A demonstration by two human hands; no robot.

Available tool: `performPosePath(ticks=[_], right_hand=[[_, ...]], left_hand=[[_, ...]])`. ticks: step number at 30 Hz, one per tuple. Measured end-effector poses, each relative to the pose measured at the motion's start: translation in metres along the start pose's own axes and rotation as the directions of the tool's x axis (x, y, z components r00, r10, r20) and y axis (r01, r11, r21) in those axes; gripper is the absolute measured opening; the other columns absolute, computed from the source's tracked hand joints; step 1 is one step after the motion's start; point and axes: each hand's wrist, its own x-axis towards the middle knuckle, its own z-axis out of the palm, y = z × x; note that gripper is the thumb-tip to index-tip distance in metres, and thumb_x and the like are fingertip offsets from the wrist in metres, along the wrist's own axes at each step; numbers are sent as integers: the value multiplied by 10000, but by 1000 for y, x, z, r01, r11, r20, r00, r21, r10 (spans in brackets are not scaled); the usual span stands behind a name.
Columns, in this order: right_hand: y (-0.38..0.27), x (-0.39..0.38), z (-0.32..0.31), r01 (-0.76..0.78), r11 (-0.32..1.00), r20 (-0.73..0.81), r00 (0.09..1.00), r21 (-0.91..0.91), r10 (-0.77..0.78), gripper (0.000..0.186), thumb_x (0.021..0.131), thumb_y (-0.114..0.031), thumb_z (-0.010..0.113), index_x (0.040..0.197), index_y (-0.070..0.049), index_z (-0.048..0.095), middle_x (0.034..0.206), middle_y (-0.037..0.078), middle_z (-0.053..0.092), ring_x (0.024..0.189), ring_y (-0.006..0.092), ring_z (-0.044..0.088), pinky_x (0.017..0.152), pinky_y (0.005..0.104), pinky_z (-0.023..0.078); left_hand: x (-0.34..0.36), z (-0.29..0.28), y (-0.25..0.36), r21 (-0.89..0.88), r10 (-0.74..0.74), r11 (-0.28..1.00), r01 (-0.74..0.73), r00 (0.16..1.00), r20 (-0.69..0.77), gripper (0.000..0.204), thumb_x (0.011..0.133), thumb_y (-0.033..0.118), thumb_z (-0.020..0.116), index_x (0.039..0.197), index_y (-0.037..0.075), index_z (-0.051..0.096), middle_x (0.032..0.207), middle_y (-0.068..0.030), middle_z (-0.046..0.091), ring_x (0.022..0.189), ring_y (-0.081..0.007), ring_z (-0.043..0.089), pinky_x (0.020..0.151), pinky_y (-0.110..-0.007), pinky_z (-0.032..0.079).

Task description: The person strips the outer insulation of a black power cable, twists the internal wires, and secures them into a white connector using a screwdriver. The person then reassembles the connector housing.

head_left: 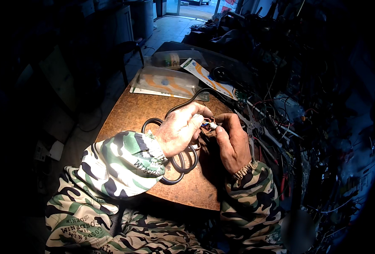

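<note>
Over the wooden table, my left hand is closed, its thumb and fingers pinching a bunch of thin coloured wires. My right hand meets it from the other side, thumb and forefinger closed on a small white piece at the wires. What that piece is, I cannot make out. A thick black cable lies in loops under and beside my left wrist. One stretch of it runs from behind my left hand toward the far right. My fingers hide part of the wires.
Clear plastic packaging and a white-and-orange card lie at the table's far end. A metal plier-like tool lies right of my right hand, amid tangled wires. A dark stool stands beyond the table's left side.
</note>
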Motion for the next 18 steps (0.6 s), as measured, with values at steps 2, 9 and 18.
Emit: performPosePath(ticks=[2, 9, 18], right_hand=[[5, 1, 5, 65, 998, -30, 997, -17, -65, 232, 968, -142, 497, 1094, 53, 514, 774, 211, 641, 703, 289, 663, 651, 384, 508], [12, -3, 0, 41, 998, -56, 998, -39, -43, 209, 972, -154, 519, 1049, 40, 532, 739, 206, 633, 682, 293, 664, 632, 385, 502], [9, 2, 12, 61, 998, -77, 995, 34, -58, 240, 959, -170, 552, 1069, 42, 539, 766, 207, 661, 707, 296, 687, 638, 384, 518]], left_hand=[[0, -3, 0, 26, -10, 1000, 9, 1000, 11, 254, 997, 154, 487, 1164, -10, 586, 734, -18, 588, 651, -89, 552, 627, -269, 487], [3, 3, -1, 14, 32, 999, -33, 997, 66, 305, 957, 136, 518, 1208, -31, 564, 924, -40, 632, 806, -76, 580, 720, -257, 499], [1, 2, 1, -37, -58, 998, 58, 998, 2, 269, 929, 29, 498, 1180, -41, 564, 947, -71, 655, 737, -79, 630, 617, -232, 563]])
